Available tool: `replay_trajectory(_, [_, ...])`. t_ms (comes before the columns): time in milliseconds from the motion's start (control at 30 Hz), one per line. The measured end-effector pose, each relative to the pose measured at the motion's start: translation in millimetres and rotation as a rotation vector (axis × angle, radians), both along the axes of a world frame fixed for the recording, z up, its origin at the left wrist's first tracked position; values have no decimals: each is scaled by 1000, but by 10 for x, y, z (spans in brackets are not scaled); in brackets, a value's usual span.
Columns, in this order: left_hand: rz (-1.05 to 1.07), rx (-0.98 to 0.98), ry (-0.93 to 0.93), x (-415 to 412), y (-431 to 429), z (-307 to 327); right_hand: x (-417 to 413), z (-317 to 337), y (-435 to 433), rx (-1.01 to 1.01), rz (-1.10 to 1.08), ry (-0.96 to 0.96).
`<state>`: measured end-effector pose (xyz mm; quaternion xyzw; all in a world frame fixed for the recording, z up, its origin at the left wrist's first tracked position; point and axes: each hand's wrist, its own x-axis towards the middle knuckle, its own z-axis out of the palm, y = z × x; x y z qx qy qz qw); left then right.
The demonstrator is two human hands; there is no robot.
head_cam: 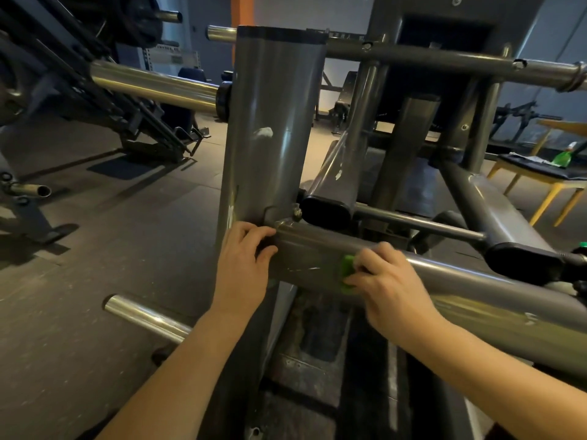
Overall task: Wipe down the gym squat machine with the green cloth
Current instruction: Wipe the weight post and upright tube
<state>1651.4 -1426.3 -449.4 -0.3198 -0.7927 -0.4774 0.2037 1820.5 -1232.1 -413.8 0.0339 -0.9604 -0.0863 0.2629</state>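
Judging by the scuffs [313,268] showing, we are early in the wipe: our right grip [390,287] curls round the bunched green cloth [347,274], pressed on the low crossbar [305,249] of the squat machine [273,122]. Our left grip [244,262] clasps the crossbar's end; the rest we judge undone.

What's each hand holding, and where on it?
Right hand grips the green cloth, bunched up, against the grey crossbar. Left hand grips that crossbar's end at the upright post.
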Motion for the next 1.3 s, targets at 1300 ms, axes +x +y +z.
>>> replay_trajectory(1300, [-29, 59, 94, -79, -69, -120, -638, -188, -750, 84, -176, 24])
